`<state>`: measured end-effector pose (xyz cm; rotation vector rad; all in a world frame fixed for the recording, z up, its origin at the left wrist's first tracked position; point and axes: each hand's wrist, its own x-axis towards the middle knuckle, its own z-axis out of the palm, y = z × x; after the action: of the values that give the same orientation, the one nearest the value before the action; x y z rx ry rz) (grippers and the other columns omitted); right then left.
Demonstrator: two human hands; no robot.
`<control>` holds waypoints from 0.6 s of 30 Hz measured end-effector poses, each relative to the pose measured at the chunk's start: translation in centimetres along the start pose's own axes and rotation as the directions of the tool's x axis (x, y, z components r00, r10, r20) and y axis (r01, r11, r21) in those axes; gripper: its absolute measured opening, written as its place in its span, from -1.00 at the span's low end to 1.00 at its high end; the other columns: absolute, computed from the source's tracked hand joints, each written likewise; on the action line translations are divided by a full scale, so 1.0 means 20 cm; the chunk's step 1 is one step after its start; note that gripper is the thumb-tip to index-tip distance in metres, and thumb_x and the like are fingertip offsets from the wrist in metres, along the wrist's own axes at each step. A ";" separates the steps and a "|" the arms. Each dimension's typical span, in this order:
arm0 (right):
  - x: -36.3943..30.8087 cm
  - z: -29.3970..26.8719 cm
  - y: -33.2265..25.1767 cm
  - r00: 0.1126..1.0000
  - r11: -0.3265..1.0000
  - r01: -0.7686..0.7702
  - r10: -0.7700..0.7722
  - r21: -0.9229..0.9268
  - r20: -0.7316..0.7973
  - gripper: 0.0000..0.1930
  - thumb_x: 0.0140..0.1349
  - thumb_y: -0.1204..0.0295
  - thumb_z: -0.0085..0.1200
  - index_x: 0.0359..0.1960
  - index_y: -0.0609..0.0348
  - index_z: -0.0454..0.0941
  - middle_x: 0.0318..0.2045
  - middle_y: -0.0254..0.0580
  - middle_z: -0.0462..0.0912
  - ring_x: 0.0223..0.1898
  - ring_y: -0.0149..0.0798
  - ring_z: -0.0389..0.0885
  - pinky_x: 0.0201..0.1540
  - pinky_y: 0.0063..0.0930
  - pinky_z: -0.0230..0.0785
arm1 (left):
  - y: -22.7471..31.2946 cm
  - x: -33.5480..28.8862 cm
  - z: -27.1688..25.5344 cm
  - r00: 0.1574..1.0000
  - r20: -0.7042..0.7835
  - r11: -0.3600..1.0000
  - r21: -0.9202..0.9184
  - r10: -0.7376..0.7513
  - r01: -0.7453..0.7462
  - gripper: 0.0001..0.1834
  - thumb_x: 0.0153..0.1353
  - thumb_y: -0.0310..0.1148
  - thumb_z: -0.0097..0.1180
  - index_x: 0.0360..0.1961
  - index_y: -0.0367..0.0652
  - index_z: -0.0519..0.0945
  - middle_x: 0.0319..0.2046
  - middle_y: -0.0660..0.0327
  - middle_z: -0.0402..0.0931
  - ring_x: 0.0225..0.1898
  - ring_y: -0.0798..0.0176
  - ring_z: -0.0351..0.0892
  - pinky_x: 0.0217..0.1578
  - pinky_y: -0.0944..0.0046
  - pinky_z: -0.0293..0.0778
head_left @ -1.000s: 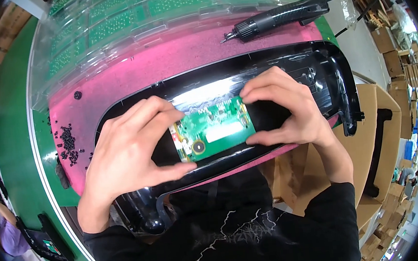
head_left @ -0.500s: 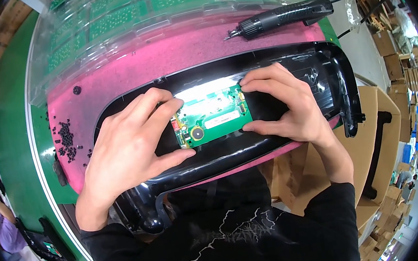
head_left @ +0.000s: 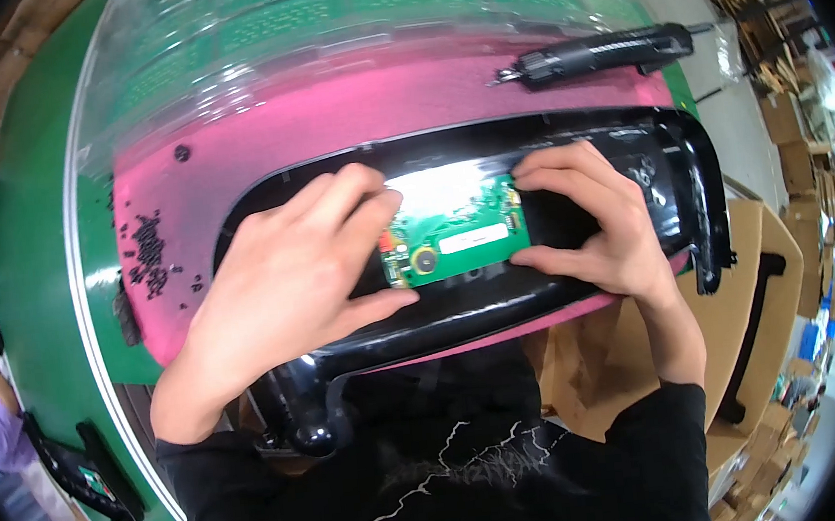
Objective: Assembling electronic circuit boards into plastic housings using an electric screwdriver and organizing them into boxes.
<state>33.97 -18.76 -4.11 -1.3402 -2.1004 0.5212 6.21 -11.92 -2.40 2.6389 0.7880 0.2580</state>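
Note:
A green circuit board with a white label and a round brass-edged part is held between my two hands, over the recess of a long black plastic housing. My left hand grips the board's left end, thumb low and fingers at the upper corner. The right-hand end is pinched by my right hand, thumb at the lower corner and fingertips at the upper one. Glare whitens the board's upper part. Whether the board rests in the housing or sits just above it, I cannot tell.
The housing lies on a pink mat. Small black screws are scattered at the left. A black electric screwdriver lies at the back right, before clear plastic trays of green boards. An open cardboard box stands right; another person works far left.
The whole view has shifted, so mat, housing and screwdriver appear farther right and lower. Both hands keep their grip on the board, with little change against the housing.

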 end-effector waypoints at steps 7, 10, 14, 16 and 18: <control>0.00 0.00 -0.05 1.000 0.999 -0.027 0.027 -0.032 0.005 -0.42 -0.34 0.51 0.47 -0.14 0.26 0.55 -0.13 -0.06 0.59 -0.08 -0.03 0.57 0.01 -0.28 0.41 | -0.02 -0.03 0.04 0.993 -0.069 0.994 0.047 0.098 -0.095 -0.34 -0.17 -0.15 0.43 -0.06 -0.29 0.48 -0.13 0.18 0.41 -0.17 0.22 0.53 -0.32 0.31 0.55; 0.00 0.02 -0.05 1.000 0.999 -0.004 0.005 -0.050 0.028 -0.34 -0.38 0.51 0.48 -0.07 0.27 0.53 -0.10 -0.05 0.58 -0.09 -0.05 0.56 0.00 -0.30 0.41 | -0.04 -0.05 0.04 0.990 -0.087 0.994 0.025 0.111 -0.109 -0.37 -0.07 -0.13 0.38 -0.05 -0.31 0.48 -0.17 0.15 0.43 -0.20 0.17 0.55 -0.34 0.27 0.55; -0.02 -0.04 -0.06 0.970 0.961 -0.244 0.241 0.133 0.035 -0.18 -0.29 0.49 0.46 0.16 0.26 0.43 0.01 -0.10 0.57 -0.04 -0.25 0.51 0.10 -0.40 0.33 | -0.18 -0.07 -0.05 0.890 -0.450 0.985 -0.109 0.074 -0.137 -0.72 0.10 -0.33 0.28 -0.27 -0.33 0.58 -0.43 0.07 0.57 -0.42 0.02 0.62 -0.42 0.15 0.52; -0.04 -0.12 0.00 0.928 0.946 -0.302 0.320 0.117 -0.193 -0.34 -0.01 0.45 0.35 0.18 0.29 0.40 -0.01 -0.14 0.57 -0.02 -0.32 0.49 0.13 -0.43 0.29 | -0.29 -0.13 -0.18 0.872 -0.484 0.997 -0.010 -0.068 0.072 -0.81 0.07 -0.44 0.26 -0.34 -0.35 0.59 -0.46 0.05 0.59 -0.41 0.05 0.63 -0.39 0.20 0.53; -0.03 -0.25 0.13 0.872 0.947 -0.306 0.318 0.093 -0.371 -0.49 0.25 0.40 0.16 0.23 0.19 0.36 -0.05 -0.16 0.57 -0.05 -0.36 0.48 0.06 -0.47 0.30 | -0.37 -0.23 -0.25 0.908 -0.264 0.945 -0.045 -0.324 0.324 -0.83 -0.02 -0.50 0.30 -0.40 -0.36 0.59 -0.49 0.05 0.61 -0.41 0.07 0.64 -0.36 0.27 0.52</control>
<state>39.30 -18.14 -2.07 -1.6282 -1.5629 0.3795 -2.64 -7.27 -1.02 2.4479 1.2973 0.5300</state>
